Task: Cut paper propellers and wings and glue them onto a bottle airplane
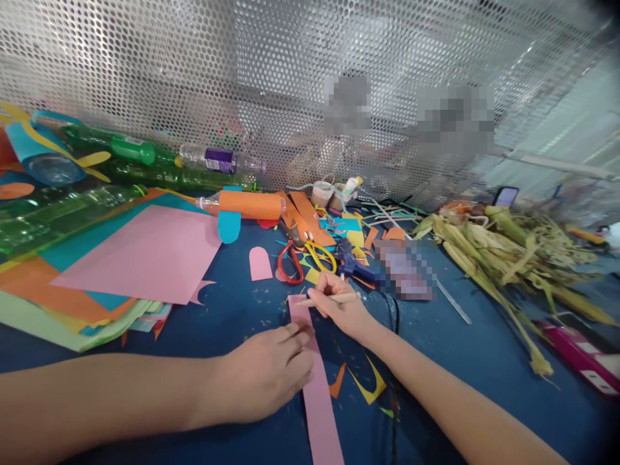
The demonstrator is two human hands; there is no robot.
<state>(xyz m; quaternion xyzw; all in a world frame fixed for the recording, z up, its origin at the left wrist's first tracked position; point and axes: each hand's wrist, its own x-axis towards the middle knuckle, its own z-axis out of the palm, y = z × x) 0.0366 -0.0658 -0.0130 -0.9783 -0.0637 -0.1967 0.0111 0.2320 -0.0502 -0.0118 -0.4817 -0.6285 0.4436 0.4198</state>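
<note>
Pink paper strip (323, 413) on the blue surface (203, 336), near end running out of frame. Left hand (271, 371) across it, fingers bent, underside hidden — cannot tell if it grips. Right hand (336, 307) pinches a pencil (347, 298), point by the strip's far edge. Scraps (372, 382) just right; red-handled scissors (290, 263) beyond; paper stack (140, 258) apart, left — perforated metal sheet (194, 64) behind everything.

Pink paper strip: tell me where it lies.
In the head view, the pink paper strip runs up from the bottom edge, just right of centre, beneath the left hand, to its top end by the pencil in the right hand.
</note>
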